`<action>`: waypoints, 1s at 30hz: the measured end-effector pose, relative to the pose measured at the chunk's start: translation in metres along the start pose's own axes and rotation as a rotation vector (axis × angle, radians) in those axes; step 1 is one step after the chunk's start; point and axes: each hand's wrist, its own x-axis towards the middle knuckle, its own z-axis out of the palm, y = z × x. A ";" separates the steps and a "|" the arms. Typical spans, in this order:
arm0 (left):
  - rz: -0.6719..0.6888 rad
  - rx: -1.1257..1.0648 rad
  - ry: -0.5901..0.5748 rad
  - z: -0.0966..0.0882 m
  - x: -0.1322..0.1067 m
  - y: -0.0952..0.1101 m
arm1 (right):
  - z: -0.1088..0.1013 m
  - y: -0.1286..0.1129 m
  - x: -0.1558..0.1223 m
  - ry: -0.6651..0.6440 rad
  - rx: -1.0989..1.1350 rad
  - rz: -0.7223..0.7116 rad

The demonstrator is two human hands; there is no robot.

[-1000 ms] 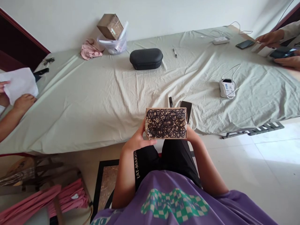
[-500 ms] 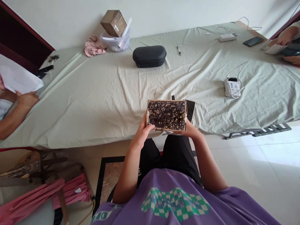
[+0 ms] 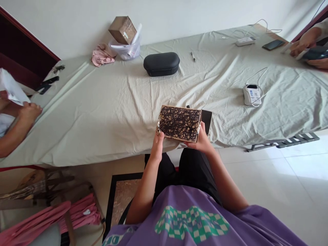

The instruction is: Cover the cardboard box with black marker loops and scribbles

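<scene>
Between my two hands is a small cardboard box, its top face covered in dense black scribbles, slightly tilted above the table's near edge. My left hand grips the lower left corner, thumb along the side. On the right end, my right hand holds the box with fingers partly beneath it. Behind the box, a dark flat object shows only its right part; its kind is hidden. A small black tip, also mostly covered, pokes out above the box.
A cloth-covered table carries a black hard case, a pen, a white cabled device, a phone and a plastic basket topped by a carton. Other people's hands work at left and right.
The box has turned slightly clockwise and shifted a little left, still in both my hands. My right hand shows more at its end. The left person's white sheet has moved left.
</scene>
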 end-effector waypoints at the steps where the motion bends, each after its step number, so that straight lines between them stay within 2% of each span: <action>1: 0.036 -0.019 0.024 0.002 -0.001 -0.006 | 0.005 -0.004 -0.004 0.067 -0.020 0.006; 3: 0.096 -0.026 0.049 0.008 -0.005 -0.014 | 0.013 -0.017 -0.013 0.216 -0.066 0.043; 5: 0.142 0.036 -0.001 0.018 -0.009 -0.017 | 0.018 -0.033 -0.019 0.314 -0.128 0.088; 8: 0.146 0.132 -0.104 0.029 -0.008 -0.013 | 0.017 -0.056 -0.024 0.278 -0.212 0.065; 11: 0.049 0.056 -0.091 0.031 0.004 -0.008 | 0.012 -0.065 -0.023 0.143 -0.188 -0.008; 14: -0.006 0.004 -0.099 0.026 0.020 -0.006 | 0.014 -0.059 -0.020 0.072 -0.112 0.001; 18: 0.034 0.058 -0.129 0.023 0.030 -0.005 | 0.025 -0.041 -0.012 0.146 -0.023 0.114; 25: 0.090 0.157 -0.058 0.023 0.024 -0.005 | 0.030 -0.030 0.000 0.170 0.066 0.150; 30: 0.066 0.216 -0.013 0.022 0.018 -0.007 | 0.031 -0.028 -0.003 0.170 0.088 0.141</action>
